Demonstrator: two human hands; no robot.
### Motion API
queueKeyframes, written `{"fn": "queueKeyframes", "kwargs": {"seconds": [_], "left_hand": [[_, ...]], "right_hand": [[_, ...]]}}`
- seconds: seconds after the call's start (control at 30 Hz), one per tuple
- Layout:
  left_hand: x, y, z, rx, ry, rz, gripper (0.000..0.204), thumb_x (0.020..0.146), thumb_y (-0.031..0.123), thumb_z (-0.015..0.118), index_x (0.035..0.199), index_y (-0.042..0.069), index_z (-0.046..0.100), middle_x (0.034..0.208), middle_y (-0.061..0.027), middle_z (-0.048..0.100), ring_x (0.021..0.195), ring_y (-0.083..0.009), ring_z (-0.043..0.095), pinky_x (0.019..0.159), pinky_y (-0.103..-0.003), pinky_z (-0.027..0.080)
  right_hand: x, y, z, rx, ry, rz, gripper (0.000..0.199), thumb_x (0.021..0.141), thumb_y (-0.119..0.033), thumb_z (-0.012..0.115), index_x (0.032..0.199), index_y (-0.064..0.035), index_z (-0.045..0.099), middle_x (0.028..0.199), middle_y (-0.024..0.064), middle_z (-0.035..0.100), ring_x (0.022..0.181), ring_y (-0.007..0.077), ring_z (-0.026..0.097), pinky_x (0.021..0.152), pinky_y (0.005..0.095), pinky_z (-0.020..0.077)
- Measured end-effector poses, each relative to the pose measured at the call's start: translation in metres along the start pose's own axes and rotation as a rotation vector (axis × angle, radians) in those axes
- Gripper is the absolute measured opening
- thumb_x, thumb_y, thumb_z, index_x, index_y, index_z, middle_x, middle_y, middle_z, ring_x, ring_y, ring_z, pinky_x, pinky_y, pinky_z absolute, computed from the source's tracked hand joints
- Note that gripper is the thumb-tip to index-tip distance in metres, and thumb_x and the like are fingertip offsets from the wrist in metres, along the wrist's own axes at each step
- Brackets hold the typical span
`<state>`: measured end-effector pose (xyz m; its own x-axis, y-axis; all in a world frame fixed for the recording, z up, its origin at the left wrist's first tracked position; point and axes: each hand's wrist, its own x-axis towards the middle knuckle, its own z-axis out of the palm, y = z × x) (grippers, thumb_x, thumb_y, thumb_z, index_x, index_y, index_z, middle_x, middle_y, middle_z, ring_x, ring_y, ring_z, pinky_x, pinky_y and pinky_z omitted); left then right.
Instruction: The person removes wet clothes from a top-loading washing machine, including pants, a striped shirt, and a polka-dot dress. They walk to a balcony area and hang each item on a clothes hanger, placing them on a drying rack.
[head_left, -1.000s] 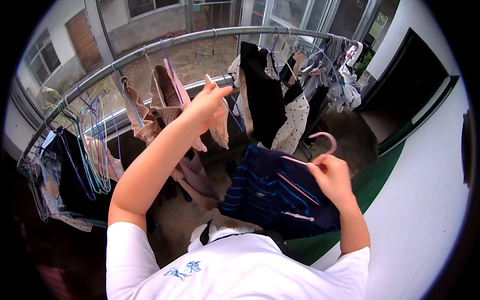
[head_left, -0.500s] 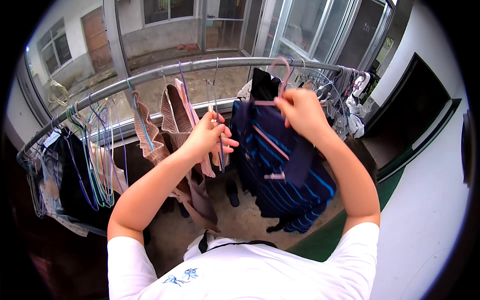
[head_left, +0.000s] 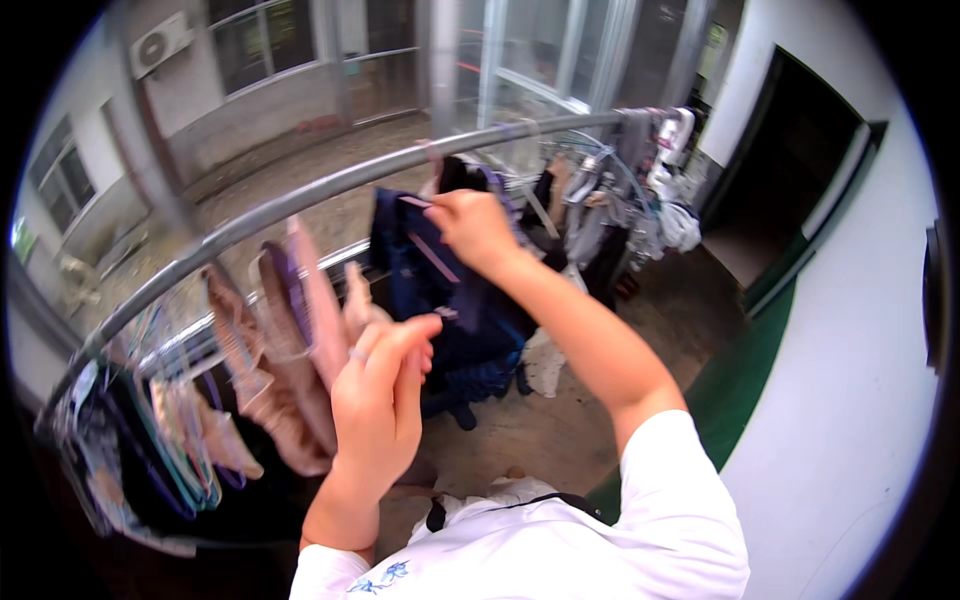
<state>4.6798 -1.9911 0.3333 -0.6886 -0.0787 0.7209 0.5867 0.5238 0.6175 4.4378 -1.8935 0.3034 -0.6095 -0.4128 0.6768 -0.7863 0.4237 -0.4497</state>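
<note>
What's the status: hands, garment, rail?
Right hand grips the striped navy garment up at the metal rail. Left hand open, fingers loose, beside it. Pink clothes hang close on the left.

The right hand (head_left: 470, 228) has carried the dark blue striped garment (head_left: 450, 300) from low near the body up to the metal rail (head_left: 300, 205), while the left hand (head_left: 380, 400) has drawn back nearer, off the pink clothes (head_left: 290, 340).

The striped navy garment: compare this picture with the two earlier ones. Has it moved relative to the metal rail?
Yes. The striped navy garment has gone up to the metal rail; the right hand holds its top there.
</note>
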Motion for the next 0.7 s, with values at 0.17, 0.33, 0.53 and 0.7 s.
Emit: {"fn": "queueKeyframes", "kwargs": {"seconds": [0.17,0.33,0.53,0.7], "left_hand": [[-0.026,-0.036,0.135,-0.147,0.108,0.463,0.015,0.085,0.005,0.058,0.095,0.013,0.066,0.071,0.0023,0.055,0.06,-0.019,0.048,0.064,-0.035,0.04],[-0.027,-0.036,0.373,-0.46,-0.133,0.561,0.028,0.063,0.011,0.066,0.09,0.015,0.064,0.071,0.0057,0.056,0.063,-0.019,0.048,0.068,-0.036,0.034],[0.013,0.005,0.658,-0.443,-0.336,0.253,0.032,0.087,0.015,0.064,0.107,0.001,0.043,0.082,-0.0136,0.056,0.061,-0.0307,0.052,0.06,-0.043,0.039],[0.038,-0.051,0.864,-0.215,-0.783,-0.294,0.039,0.092,0.029,0.059,0.107,0.002,0.035,0.068,-0.019,0.061,0.066,-0.042,0.064,0.062,-0.051,0.05]], "right_hand": [[-0.089,0.017,-0.099,0.187,0.141,-0.217,0.02,0.085,-0.022,0.07,0.096,-0.0052,0.071,0.087,0.0103,0.05,0.084,0.0261,0.052,0.071,0.0354,0.0441],[-0.285,0.187,-0.212,-0.208,0.731,0.283,0.029,0.1,-0.023,0.045,0.109,-0.0022,0.064,0.083,0.0051,0.044,0.07,0.0156,0.041,0.064,0.0289,0.0371],[-0.369,0.338,-0.33,-0.452,0.829,0.828,0.052,0.096,-0.021,0.055,0.138,0.0013,0.033,0.108,0.0147,0.039,0.078,0.0203,0.046,0.073,0.0326,0.0429],[-0.368,0.448,-0.405,-0.753,0.676,0.818,0.022,0.09,-0.017,0.062,0.095,0.0001,0.049,0.109,0.0194,0.038,0.093,0.0328,0.045,0.081,0.0445,0.0415]]}}
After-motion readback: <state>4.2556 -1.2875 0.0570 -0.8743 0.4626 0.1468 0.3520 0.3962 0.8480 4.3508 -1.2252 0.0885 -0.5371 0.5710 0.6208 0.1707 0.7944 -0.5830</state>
